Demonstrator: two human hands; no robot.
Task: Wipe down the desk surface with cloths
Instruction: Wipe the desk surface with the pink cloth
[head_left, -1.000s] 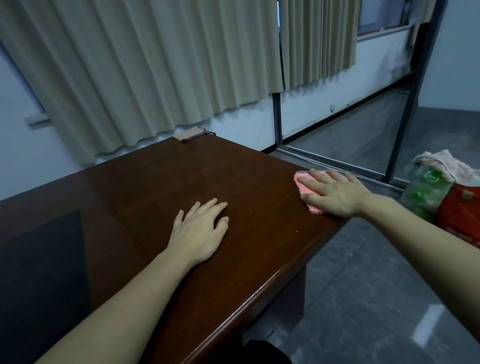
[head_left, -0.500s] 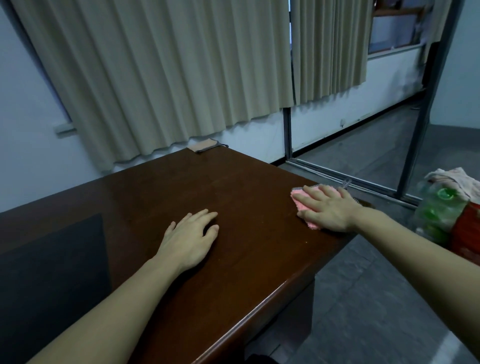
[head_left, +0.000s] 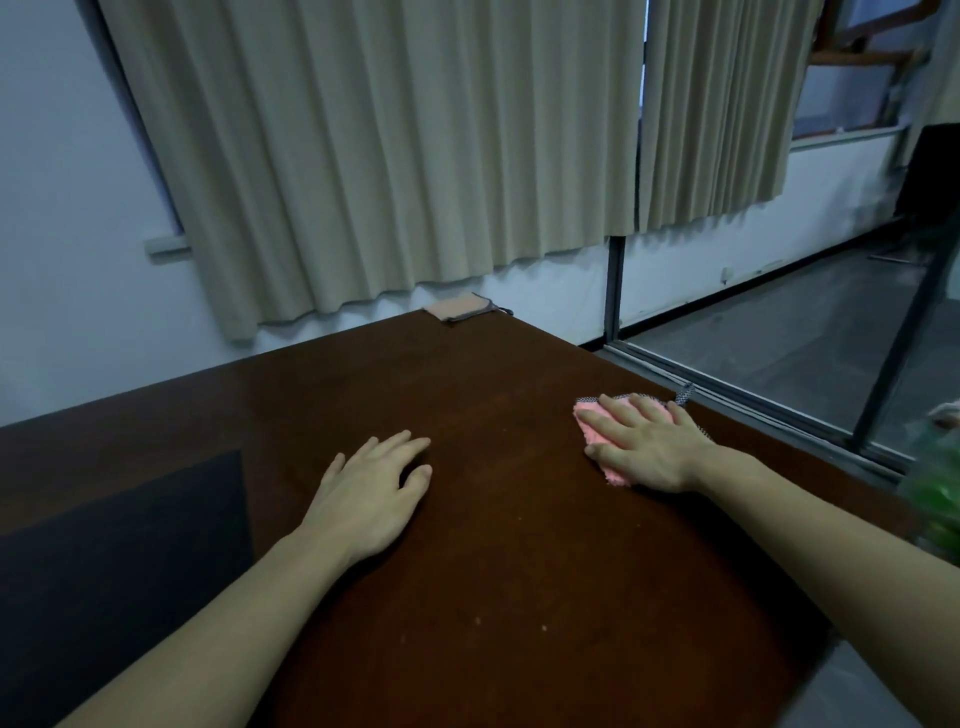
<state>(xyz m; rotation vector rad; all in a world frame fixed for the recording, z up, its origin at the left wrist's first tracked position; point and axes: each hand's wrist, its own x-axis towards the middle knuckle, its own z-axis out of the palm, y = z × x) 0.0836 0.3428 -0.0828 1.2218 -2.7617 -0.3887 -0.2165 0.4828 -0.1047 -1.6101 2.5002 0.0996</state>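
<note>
Flatly, right hand (head_left: 647, 449) presses fluffy pink cloth (head_left: 597, 434) on glossy wooden desk (head_left: 519, 545).

right hand (head_left: 647, 447) is sliding the pink cloth (head_left: 605, 441) inward from the desk (head_left: 519, 571) edge; left hand (head_left: 371, 496) isn't moving

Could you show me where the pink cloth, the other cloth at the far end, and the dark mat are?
Pink fluffy cloth (head_left: 589, 422): head view, bare corner left of the fingers.
Tan flat cloth (head_left: 457, 306): head view, its middle, at the desk's far edge.
Dark rectangular mat (head_left: 119, 545): head view, its bare middle.
</note>
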